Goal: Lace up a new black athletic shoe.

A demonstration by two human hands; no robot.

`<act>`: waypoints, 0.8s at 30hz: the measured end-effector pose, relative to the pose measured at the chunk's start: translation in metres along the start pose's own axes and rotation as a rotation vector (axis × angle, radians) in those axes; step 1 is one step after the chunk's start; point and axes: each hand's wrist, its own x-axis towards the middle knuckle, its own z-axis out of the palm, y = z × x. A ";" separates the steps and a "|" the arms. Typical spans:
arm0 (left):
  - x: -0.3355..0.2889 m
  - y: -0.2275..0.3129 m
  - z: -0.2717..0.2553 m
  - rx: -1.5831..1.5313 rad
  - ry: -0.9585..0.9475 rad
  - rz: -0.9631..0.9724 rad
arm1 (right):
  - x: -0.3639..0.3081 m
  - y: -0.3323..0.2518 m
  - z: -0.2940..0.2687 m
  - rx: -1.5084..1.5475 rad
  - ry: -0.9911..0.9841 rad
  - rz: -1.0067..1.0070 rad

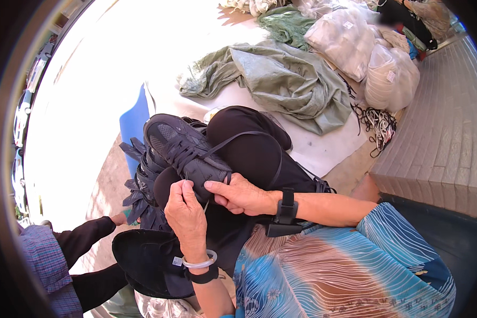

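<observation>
A dark grey lace-up shoe upper [181, 142] rests across my black-clad knees, its laces threaded and one long loose lace trailing to the right. My right hand [243, 195] grips the tongue end of the upper, thumb on top and fingers curled beneath. Close to its left edge, my left hand [185, 214] pinches thumb and forefinger together at the tongue. A thin dark tip shows above those fingertips, too small to name. Below my right thumb a thin pale strand hangs. More dark shoe uppers [144, 185] are bunched against my left knee.
A grey-green sack cloth [294, 79] lies crumpled on a white sheet ahead. Stuffed clear plastic bags [391, 77] and a tangle of laces [381, 127] sit at the right, beside a tiled wall [445, 122]. Another person's dark-sleeved arm [87, 233] reaches in at left.
</observation>
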 end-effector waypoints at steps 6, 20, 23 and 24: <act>0.009 0.001 -0.006 0.190 -0.040 0.000 | -0.001 0.001 0.001 0.099 -0.027 0.063; 0.027 0.012 -0.020 0.333 -0.302 0.095 | -0.005 0.002 -0.001 0.037 -0.016 0.074; 0.036 0.021 -0.023 0.428 -0.400 0.087 | -0.005 0.001 -0.002 0.024 -0.002 0.039; 0.038 0.021 -0.023 0.430 -0.400 0.087 | -0.005 0.002 -0.001 0.025 -0.004 0.039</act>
